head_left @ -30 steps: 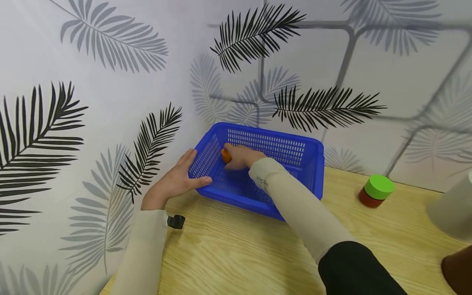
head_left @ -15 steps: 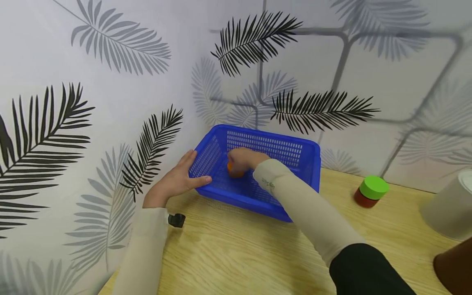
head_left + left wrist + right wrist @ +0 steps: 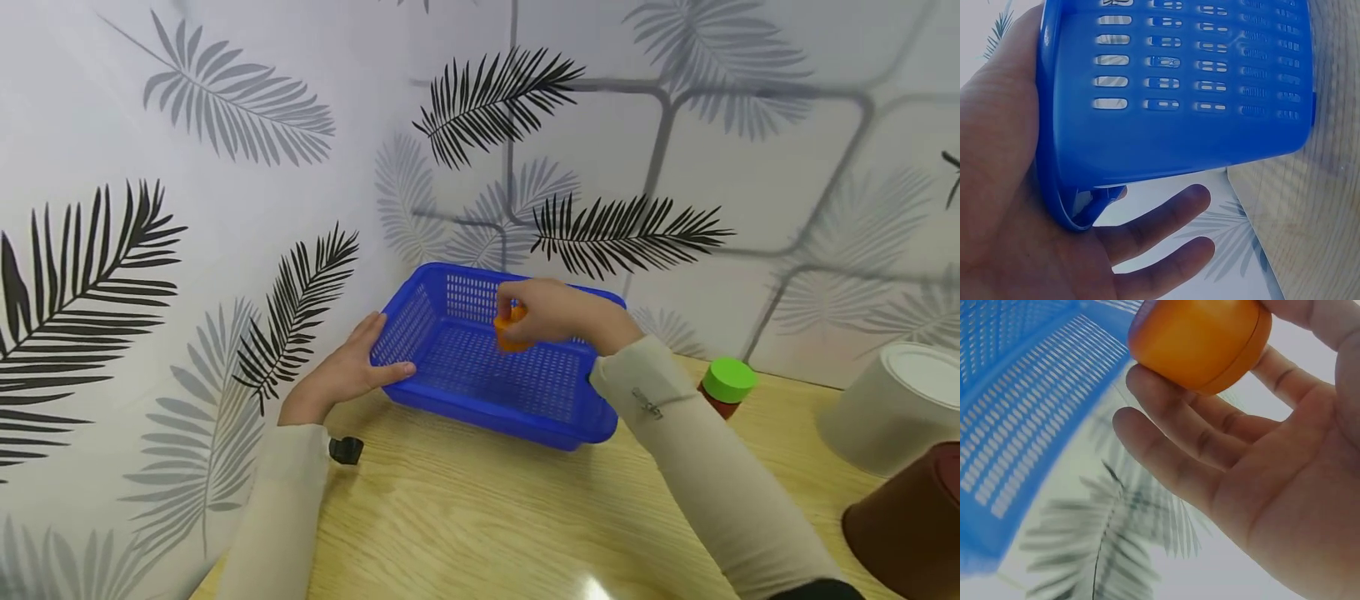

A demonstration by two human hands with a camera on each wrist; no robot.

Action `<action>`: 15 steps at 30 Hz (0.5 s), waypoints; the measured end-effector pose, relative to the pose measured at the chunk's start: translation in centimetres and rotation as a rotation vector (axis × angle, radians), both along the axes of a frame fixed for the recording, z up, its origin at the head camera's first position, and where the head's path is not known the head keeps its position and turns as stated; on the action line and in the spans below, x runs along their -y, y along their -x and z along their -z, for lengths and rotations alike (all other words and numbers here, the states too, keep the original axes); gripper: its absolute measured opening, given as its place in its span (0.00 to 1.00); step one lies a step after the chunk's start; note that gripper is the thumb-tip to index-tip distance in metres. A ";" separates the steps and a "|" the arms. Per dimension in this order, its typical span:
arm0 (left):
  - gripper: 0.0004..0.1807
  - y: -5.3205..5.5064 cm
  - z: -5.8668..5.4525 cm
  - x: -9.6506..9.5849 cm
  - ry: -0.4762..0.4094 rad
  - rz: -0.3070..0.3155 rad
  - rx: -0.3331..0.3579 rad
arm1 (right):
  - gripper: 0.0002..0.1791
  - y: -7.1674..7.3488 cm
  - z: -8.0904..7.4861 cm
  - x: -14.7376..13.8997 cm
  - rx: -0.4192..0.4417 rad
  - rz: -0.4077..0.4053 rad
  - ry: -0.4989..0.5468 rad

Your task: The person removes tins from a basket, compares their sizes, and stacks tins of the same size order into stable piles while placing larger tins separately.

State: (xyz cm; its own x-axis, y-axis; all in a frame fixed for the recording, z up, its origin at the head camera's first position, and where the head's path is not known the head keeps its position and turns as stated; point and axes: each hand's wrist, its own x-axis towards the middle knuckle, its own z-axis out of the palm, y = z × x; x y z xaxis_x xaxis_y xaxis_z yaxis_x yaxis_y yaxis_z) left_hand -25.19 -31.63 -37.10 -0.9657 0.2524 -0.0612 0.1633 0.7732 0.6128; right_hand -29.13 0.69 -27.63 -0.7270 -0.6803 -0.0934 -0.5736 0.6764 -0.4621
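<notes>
A blue perforated plastic basket stands on the table, against the corner of the walls. My left hand rests at its left end, thumb over the front rim and fingers along the outside. In the left wrist view, these fingers extend nearly straight past the basket's rim. Between thumb and fingers, my right hand pinches a small rounded orange jar over the basket's back right part. The right wrist view shows a seam round the orange jar; its top end is cut off by the frame.
Right of the basket is a red jar with a green lid, partly behind the right sleeve. Farther right stand a white tub and a brown container. Leaf-patterned walls border the wooden table at left and back.
From the basket's left part, my right hand has moved right and up with the orange jar. The left hand keeps its place on the basket. The head view has shifted slightly.
</notes>
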 end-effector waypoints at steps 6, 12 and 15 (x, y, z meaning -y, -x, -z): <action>0.62 0.2 0.1 -0.2 -0.013 0.004 0.010 | 0.11 -3.2 0.8 -6.4 -0.055 0.130 0.187; 0.62 -0.1 0.0 -0.4 -0.061 0.004 0.040 | 0.14 -5.3 3.6 -10.6 -0.117 0.240 0.256; 0.62 -0.3 -0.2 -0.4 -0.067 0.004 0.051 | 0.14 -5.9 4.8 -11.8 -0.165 0.270 0.288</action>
State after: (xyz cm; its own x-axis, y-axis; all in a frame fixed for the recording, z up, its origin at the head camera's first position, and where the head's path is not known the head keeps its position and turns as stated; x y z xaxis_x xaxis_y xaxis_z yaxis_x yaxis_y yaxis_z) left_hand -24.91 -31.20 -36.95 -0.9608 0.2610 -0.0933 0.1331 0.7299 0.6705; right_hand -23.23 12.50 -32.47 -0.8720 -0.4445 0.2051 -0.4755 0.6694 -0.5709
